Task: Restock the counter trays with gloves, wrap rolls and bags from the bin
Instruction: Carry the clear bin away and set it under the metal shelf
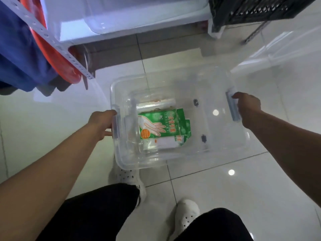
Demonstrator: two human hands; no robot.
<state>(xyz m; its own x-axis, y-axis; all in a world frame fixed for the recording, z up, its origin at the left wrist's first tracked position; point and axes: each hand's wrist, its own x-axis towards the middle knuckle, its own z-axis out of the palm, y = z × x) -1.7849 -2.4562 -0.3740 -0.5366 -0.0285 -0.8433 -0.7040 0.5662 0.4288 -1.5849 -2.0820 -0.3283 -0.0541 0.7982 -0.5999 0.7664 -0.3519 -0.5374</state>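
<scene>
Clear bin (pixel 173 157) between both grips, left grip (pixel 101 123) and right grip (pixel 247 106) each clenched on a handle.

White tiled floor (pixel 225 188): two white clogs (pixel 187 216) planted; clear bin (pixel 139 159) above, possibly not touching it.
</scene>
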